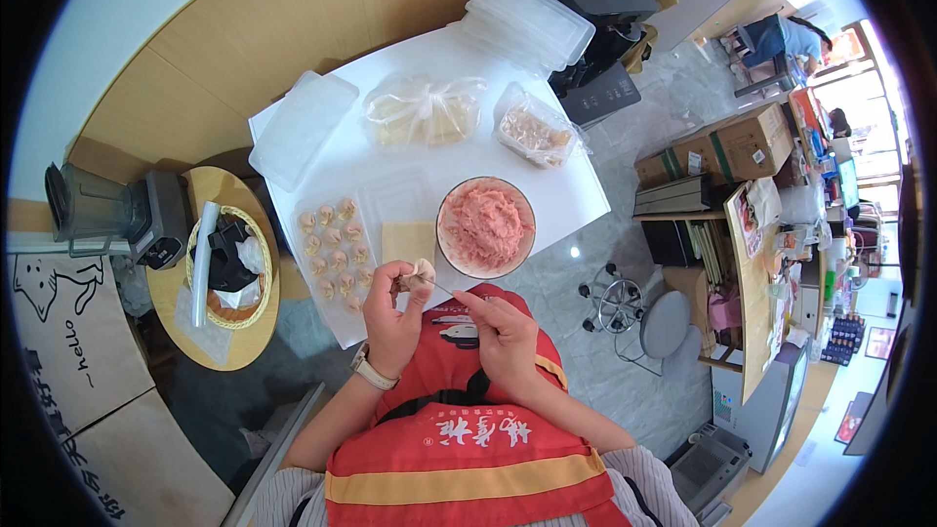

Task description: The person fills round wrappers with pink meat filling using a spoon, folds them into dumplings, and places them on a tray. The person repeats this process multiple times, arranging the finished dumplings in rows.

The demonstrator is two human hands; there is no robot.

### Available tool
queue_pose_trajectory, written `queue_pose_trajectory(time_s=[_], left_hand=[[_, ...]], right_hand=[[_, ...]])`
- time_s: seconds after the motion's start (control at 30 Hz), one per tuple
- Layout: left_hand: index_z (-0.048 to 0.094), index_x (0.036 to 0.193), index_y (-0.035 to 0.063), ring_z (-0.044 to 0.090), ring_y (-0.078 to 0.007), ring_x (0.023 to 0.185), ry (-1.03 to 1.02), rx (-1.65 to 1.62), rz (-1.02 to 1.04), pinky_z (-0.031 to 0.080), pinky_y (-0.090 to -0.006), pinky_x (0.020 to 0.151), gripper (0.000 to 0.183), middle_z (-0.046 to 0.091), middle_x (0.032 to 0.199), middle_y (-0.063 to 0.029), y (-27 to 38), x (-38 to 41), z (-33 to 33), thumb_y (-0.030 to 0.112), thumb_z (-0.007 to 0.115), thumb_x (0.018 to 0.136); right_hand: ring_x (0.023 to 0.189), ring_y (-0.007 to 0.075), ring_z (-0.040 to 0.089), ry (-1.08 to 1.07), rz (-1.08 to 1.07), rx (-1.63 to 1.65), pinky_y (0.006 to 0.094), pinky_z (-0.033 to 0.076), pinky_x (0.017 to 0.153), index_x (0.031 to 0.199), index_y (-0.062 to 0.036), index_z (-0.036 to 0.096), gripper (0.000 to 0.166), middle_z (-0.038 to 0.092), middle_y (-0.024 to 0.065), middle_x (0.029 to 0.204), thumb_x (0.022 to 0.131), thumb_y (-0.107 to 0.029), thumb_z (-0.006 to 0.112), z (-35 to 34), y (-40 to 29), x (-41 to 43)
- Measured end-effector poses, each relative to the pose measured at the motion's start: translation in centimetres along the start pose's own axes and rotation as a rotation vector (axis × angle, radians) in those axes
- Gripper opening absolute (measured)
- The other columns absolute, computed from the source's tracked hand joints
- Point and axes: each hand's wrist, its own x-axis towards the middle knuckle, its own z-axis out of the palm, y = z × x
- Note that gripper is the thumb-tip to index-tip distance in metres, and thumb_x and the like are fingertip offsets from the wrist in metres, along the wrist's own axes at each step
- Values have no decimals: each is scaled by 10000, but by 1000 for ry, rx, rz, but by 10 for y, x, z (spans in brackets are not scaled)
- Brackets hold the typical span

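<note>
Between the fingers of my left hand (pixel 393 326) is a partly folded wonton (pixel 419 274). My right hand (pixel 505 337) grips a thin metal stick (pixel 444 288), whose far end meets the wonton. Just beyond my hands lies a stack of square wonton wrappers (pixel 407 241). To its right stands a bowl (pixel 534 234) filled with pink minced meat (pixel 489 223). On the left, a clear plastic tray (pixel 301 230) holds rows of folded wontons (pixel 338 259).
A bag of wrappers (pixel 423 113), a wrapped container (pixel 539 130), a plastic lid (pixel 304 130) and stacked clear containers (pixel 528 22) sit on the white table (pixel 578 197). Left is a round table (pixel 165 293) with a basket (pixel 269 263); right, a wheeled stool (pixel 665 324). Another person (pixel 783 42) sits far off.
</note>
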Motion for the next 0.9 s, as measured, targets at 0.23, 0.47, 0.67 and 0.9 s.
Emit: queue_pose_trajectory(time_s=[0.23, 0.47, 0.67, 0.9], left_hand=[[513, 1066, -9, 587, -92, 840, 54, -184, -115, 479, -227, 750, 176, 615, 923, -55, -5, 5, -12, 72, 599, 935], [527, 1043, -7, 594, -86, 806, -7, -325, -228, 502, -230, 705, 154, 622, 926, -58, 7, 5, -15, 54, 605, 925], [549, 982, -21, 616, -105, 835, -14, -328, -213, 522, -243, 743, 128, 609, 996, -83, -4, -4, -8, 35, 634, 904], [557, 963, -20, 627, -121, 857, -43, -314, -141, 529, -261, 770, 138, 626, 1014, -91, -5, -7, -6, 43, 656, 891]], right_hand=[[538, 195, 483, 56, -142, -105, 311, 409, 496, 1115, -142, 704, 427, 434, 70, 623, 768, 83, 600, -11, -4, -1], [537, 185, 463, 16, -225, -228, 324, 392, 479, 1106, -166, 713, 472, 401, 48, 604, 715, 76, 609, -22, -3, -2], [531, 189, 459, 22, -199, -190, 324, 393, 476, 1121, -180, 707, 478, 402, 42, 603, 728, 73, 605, -15, -2, -3], [534, 198, 471, 19, -174, -212, 329, 400, 478, 1126, -196, 704, 476, 419, 45, 610, 741, 66, 602, -9, -1, -6]])
